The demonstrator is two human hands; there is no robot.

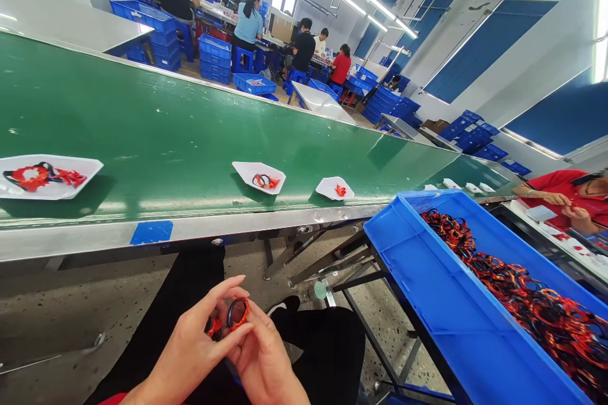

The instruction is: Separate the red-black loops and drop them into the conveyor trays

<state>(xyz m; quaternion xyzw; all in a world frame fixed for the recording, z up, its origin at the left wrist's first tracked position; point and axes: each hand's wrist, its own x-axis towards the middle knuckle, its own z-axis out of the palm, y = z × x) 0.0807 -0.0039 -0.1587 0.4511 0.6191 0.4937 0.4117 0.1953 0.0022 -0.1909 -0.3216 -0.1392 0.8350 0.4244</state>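
Note:
Above my lap, my left hand (197, 332) and my right hand (266, 354) come together around a small red-orange and black ring (246, 314). Thumb and fingers of the left hand pinch it from the left, while right-hand fingers grip its right side. Another red and dark piece (215, 328) shows inside the left hand, partly hidden by the fingers. To the right, a blue bin (427, 297) holds a heap of similar red and black rings (517, 285).
A green conveyor belt (190, 120) with a metal edge crosses ahead. White trays with red and black pieces sit on it, including a left tray (90, 169), a middle tray (244, 171) and a small tray (327, 188). A co-worker in red (570, 196) sits at far right.

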